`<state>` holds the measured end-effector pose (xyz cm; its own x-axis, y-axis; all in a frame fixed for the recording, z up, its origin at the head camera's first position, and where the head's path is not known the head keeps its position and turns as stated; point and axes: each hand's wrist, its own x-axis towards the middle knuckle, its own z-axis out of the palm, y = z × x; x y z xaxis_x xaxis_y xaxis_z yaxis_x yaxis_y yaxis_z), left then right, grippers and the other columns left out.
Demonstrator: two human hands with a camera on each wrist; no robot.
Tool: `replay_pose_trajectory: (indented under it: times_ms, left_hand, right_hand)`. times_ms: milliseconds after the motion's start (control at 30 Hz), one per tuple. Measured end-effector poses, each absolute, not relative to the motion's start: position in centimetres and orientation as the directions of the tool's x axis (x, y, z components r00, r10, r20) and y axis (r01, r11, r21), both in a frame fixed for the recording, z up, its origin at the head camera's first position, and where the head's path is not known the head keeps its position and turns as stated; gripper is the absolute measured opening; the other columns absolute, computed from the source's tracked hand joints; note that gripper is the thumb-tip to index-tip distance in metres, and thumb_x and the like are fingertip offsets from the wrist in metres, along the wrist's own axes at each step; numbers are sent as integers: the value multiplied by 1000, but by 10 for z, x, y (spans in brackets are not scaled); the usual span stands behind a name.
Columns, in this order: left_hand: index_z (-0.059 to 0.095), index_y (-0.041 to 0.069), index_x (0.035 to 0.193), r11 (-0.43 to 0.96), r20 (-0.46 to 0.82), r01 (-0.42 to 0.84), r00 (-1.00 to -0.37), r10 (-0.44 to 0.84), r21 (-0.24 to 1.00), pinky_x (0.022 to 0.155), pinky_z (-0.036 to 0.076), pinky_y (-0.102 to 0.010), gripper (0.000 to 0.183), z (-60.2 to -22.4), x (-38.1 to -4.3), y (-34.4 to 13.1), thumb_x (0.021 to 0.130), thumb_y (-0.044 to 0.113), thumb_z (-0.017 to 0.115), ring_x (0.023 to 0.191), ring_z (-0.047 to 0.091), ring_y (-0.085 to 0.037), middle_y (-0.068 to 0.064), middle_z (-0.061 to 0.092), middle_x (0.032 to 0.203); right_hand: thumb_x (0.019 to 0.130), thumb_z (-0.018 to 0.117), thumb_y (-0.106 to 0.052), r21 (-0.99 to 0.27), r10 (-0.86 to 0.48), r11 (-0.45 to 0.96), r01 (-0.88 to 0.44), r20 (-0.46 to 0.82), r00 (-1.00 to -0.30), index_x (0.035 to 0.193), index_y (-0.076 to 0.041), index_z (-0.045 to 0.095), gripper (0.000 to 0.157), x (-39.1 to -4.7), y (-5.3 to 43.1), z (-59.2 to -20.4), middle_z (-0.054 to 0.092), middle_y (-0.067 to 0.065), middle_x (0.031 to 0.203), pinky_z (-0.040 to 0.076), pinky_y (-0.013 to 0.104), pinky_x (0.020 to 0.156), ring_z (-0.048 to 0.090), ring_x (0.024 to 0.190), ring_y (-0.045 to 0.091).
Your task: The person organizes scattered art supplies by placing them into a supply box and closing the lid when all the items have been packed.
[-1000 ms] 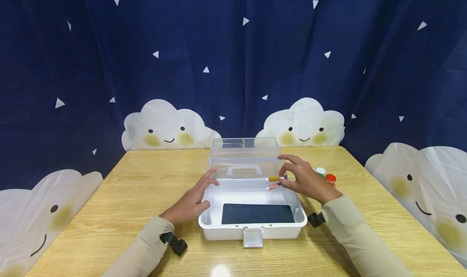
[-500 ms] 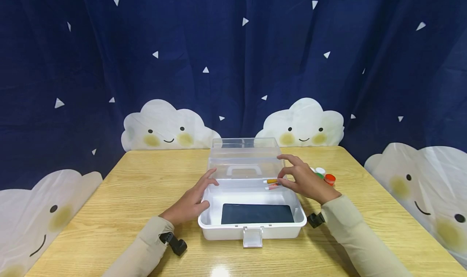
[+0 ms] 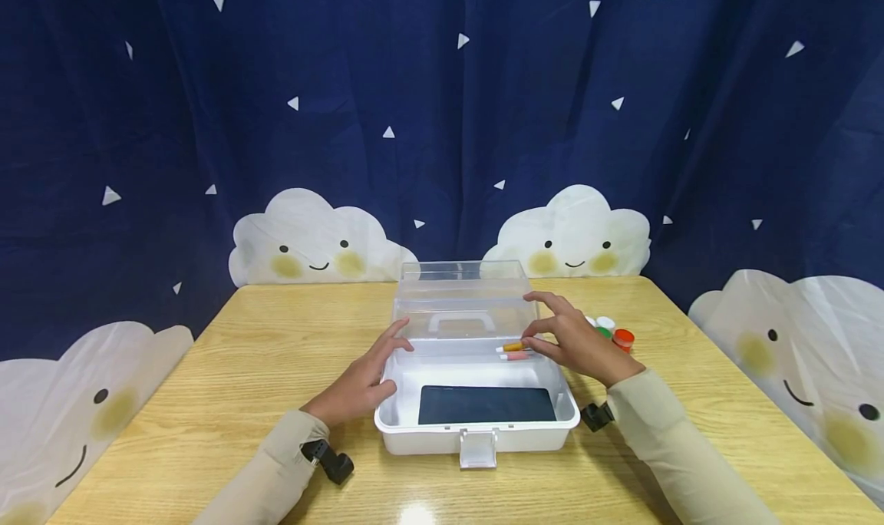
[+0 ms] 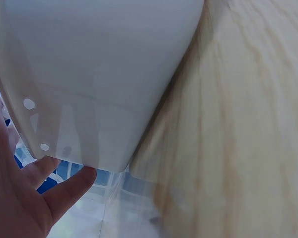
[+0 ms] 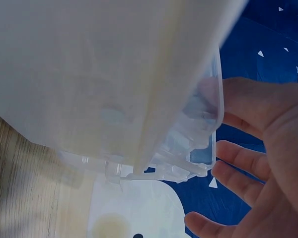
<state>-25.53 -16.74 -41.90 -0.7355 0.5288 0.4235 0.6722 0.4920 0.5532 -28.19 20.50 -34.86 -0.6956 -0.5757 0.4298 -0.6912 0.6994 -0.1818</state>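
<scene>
A white plastic storage box (image 3: 397, 439) stands on the table, its clear lid (image 3: 463, 288) swung back. My right hand (image 3: 583, 345) is over the box's back right corner, pinching a slim yellow-orange tube (image 3: 511, 348) with a white end pointing left. Just below that tube, a similar pink tube (image 3: 514, 357) also has a white end. Whether my fingers touch the pink one cannot be told. My left hand (image 3: 359, 387) rests along the box's left rim with fingers spread. In the left wrist view its fingertips (image 4: 87, 173) touch the box's edge. The right wrist view hides both tubes.
A dark flat rectangle (image 3: 486, 404) lies in the front of the box, whose latch (image 3: 478, 450) hangs down in front. Small jars, one with a red lid (image 3: 625, 336), one green (image 3: 605, 324) and others white, stand on the table (image 3: 290, 333) behind my right hand.
My right hand has shifted slightly left, bringing the yellow-orange tube left and down, closer to the pink tube. My left hand and the box stay in place.
</scene>
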Motion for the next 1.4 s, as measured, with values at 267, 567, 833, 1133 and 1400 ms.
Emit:
replay_pose_trajectory:
  times_ms: [267,567,833,1133,1400]
  left_hand:
    - [46,13,128,484,426,674,-733,530,558,87,43,-44,53,-419,-255,-168,77,1,52,139,30,-25,-2,15,161]
    - [45,16,128,492,417,667,-739,529,559,87,43,-43,54,-417,-254,-168,77,0,51,139,30,-26,4,12,161]
    - [45,18,127,487,421,667,-740,525,564,83,43,-41,54,-416,-252,-166,77,0,52,138,31,-23,3,14,161]
    - [45,16,129,493,421,670,-738,528,556,81,44,-40,54,-418,-253,-167,78,0,52,135,34,-23,4,13,161]
    - [46,16,128,501,413,664,-743,527,555,77,44,-36,53,-417,-253,-168,78,1,52,124,41,-22,2,14,161]
  right_hand:
    - [81,77,-24,-196,-568,707,-679,416,-711,88,-20,78,8,-283,204,-350,46,15,141,36,61,100,37,131,36]
    - [81,77,-24,-189,-568,704,-684,427,-703,87,-19,78,8,-284,203,-349,47,16,139,37,58,100,37,130,35]
    - [83,75,-25,-185,-565,710,-679,426,-707,86,-18,78,8,-284,203,-350,48,15,139,37,57,101,37,130,33]
    - [82,76,-24,-203,-556,704,-680,437,-706,82,-20,75,4,-284,204,-351,48,15,138,38,57,100,38,129,34]
    - [81,77,-24,-229,-551,697,-679,435,-712,80,-23,74,4,-284,204,-350,48,14,138,39,57,99,38,129,34]
